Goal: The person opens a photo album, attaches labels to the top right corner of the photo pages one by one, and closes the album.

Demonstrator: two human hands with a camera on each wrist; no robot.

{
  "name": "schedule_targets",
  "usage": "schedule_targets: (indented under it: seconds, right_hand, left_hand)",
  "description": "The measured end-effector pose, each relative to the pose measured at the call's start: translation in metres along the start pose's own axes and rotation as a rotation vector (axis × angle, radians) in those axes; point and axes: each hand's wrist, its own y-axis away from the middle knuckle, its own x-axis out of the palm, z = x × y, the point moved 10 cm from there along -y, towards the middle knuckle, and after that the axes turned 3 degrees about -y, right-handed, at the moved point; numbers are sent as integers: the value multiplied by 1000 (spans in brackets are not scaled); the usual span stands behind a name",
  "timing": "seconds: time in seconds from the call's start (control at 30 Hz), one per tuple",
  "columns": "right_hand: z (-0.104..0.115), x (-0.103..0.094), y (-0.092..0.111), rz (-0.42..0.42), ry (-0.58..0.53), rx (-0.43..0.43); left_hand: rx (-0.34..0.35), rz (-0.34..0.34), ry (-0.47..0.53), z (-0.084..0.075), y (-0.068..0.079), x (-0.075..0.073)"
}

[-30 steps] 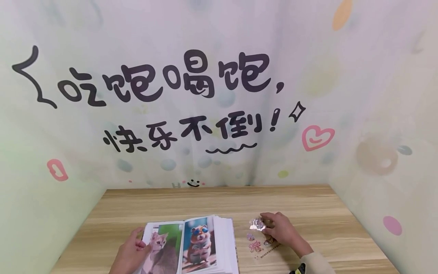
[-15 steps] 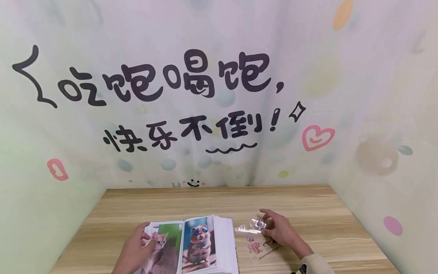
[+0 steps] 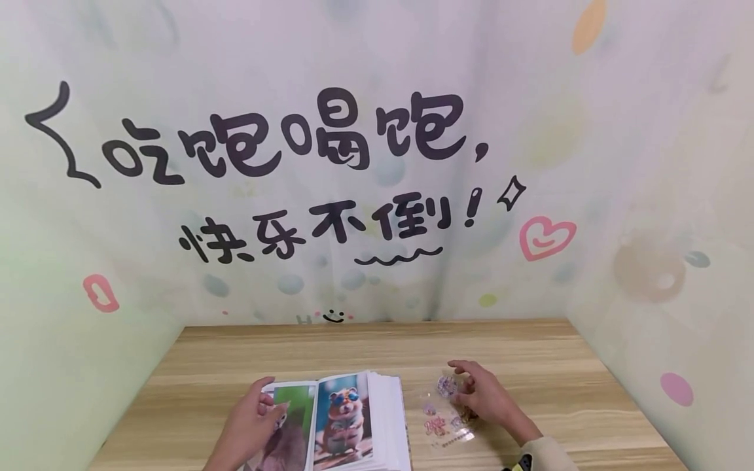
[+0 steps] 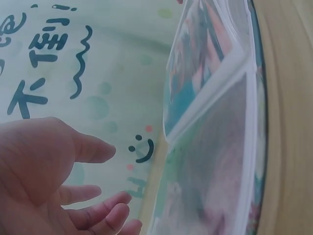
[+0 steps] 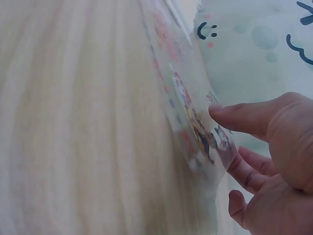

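An open photo album (image 3: 391, 418) lies on the table, with a cat picture (image 3: 287, 445) on its left page and a hamster in sunglasses (image 3: 344, 418) on its right. Over the left page hovers my left hand (image 3: 247, 418), covering part of the cat. In the left wrist view its thumb and fingers are spread apart with nothing between them. To the right of the album, my right hand (image 3: 489, 399) pinches a clear sticker sheet (image 3: 437, 426) by its edge. The right wrist view shows the thumb on the sheet's face and fingers behind it, with the sheet tilted.
The wood-grain table (image 3: 589, 405) reaches back to a printed curtain (image 3: 377, 288) with dark lettering. Curtain sides stand to the left and right of the table. A beige sleeve (image 3: 548, 453) covers the right forearm.
My left hand has moved right and slightly away from me, from the album's left edge to over the cat picture. The sticker sheet has shifted and tilted in my right hand.
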Motion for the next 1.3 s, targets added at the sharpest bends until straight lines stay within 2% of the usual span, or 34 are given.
schedule_targets:
  seconds: [0.13, 0.33, 0.53, 0.77, 1.07, 1.3]
  right_hand:
    - [-1, -2, 0, 14, -46, 4]
    - [7, -9, -1, 8, -99, -36]
    - [15, -15, -2, 12, -152, -35]
    - [40, -23, 1, 43, -298, -125]
    - [72, -29, 1, 83, -434, -181]
    - [102, -21, 7, 188, -570, -254]
  left_hand:
    - [33, -13, -15, -10, 0, 4]
    - [65, -12, -27, -21, 0, 10]
    - [67, 60, 13, -30, -1, 21]
    - [66, 121, 25, -42, -1, 36]
    - [192, 210, 124, -82, 3, 59]
    - [298, 258, 182, -116, 11, 74]
